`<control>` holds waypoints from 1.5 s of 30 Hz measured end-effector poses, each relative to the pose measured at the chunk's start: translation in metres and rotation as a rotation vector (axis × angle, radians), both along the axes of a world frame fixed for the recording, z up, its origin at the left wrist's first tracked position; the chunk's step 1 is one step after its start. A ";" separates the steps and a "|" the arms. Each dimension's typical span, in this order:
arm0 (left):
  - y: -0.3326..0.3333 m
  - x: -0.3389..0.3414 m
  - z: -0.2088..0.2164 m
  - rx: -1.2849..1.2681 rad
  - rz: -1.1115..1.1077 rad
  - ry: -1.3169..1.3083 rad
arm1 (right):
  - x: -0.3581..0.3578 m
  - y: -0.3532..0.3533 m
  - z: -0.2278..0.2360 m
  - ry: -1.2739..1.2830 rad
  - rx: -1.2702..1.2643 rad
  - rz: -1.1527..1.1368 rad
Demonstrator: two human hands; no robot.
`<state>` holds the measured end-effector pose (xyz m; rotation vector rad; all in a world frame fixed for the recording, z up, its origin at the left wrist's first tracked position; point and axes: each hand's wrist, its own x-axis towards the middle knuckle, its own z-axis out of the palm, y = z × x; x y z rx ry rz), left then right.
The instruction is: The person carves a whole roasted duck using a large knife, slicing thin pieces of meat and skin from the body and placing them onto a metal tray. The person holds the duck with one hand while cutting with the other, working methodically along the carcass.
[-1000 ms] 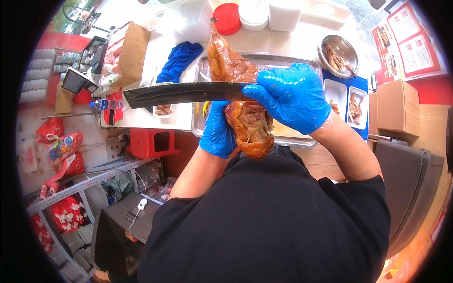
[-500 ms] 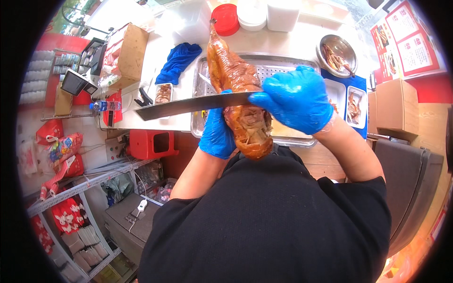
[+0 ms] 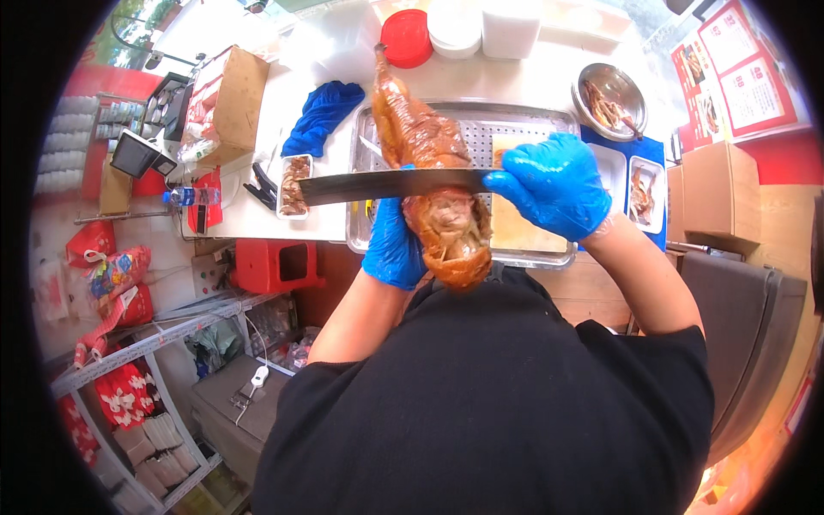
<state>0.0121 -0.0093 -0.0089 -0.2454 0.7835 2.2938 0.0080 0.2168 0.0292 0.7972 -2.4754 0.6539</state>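
Preferably, work above the table [image 3: 240,220] and the metal tray [image 3: 506,125] at its near edge. The roast bird [image 3: 432,142] is held over the tray's left half, its cut end past the near rim. Long, level strokes should suit the knife [image 3: 386,185] laid across it; contact is unclear. The right hand [image 3: 554,189] is closed round the knife's handle; the left hand [image 3: 392,249] grips the bird, fingertips hidden, best kept off the blade.
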 end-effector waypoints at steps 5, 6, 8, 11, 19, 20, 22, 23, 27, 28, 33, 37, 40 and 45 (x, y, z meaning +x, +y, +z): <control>0.008 0.004 0.003 0.030 0.017 0.006 | -0.004 -0.009 -0.004 -0.033 -0.079 0.027; 0.009 0.003 0.001 0.036 0.006 0.000 | -0.004 -0.009 -0.004 -0.057 -0.066 0.027; 0.008 0.000 -0.004 0.049 -0.015 -0.011 | -0.003 -0.012 -0.005 -0.105 -0.040 0.028; 0.013 0.003 0.003 -0.031 0.001 -0.012 | -0.002 -0.019 -0.012 -0.249 -0.114 -0.048; 0.013 -0.005 -0.003 -0.076 0.002 -0.159 | -0.008 -0.024 -0.046 -0.638 -0.195 -0.093; 0.012 -0.006 -0.005 -0.098 0.009 -0.173 | -0.008 -0.024 -0.048 -0.703 -0.172 -0.088; 0.010 -0.010 -0.011 -0.138 0.023 -0.200 | -0.010 -0.023 -0.050 -0.772 -0.170 -0.072; 0.009 -0.011 -0.014 -0.120 0.013 -0.195 | -0.010 -0.023 -0.050 -0.806 -0.169 -0.064; 0.004 -0.015 -0.030 -0.105 0.028 -0.176 | -0.009 -0.023 -0.032 -1.163 -0.374 -0.039; 0.004 -0.016 -0.033 -0.114 0.042 -0.171 | -0.008 -0.023 -0.028 -1.245 -0.415 -0.037; -0.009 -0.027 -0.057 -0.208 0.181 -0.202 | -0.008 -0.013 -0.026 -1.309 -0.592 0.033; -0.024 -0.029 -0.049 -0.161 0.206 -0.179 | -0.042 0.043 -0.059 -0.985 -0.268 -0.189; -0.035 -0.028 -0.060 -0.248 0.277 -0.162 | -0.047 0.072 -0.112 -0.785 0.219 -0.246; -0.046 -0.022 -0.070 -0.243 0.301 -0.185 | -0.045 0.075 -0.145 -0.823 0.420 -0.278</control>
